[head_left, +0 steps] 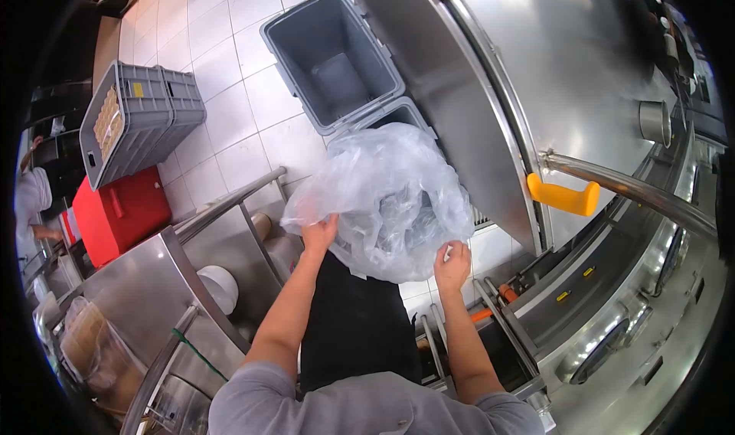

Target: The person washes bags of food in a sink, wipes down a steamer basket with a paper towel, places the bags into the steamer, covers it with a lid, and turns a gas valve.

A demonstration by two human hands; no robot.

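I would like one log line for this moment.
left hand: pinching clear plastic bag; right hand: at bag's right edge, hold unclear; bag: spread open; uncovered gray bin: beyond bag

The plastic bag (406, 159) is hiding most of a grey bin (403, 112); left of the bag, the view's edge is cutting off another person (34, 194).

Bright glare on counter (568, 79), bowed edges

Red box (129, 211) by gry crates (153, 121), L; yel. handle (563, 197) nr steel bar (635, 182); metal cup (652, 122), R.
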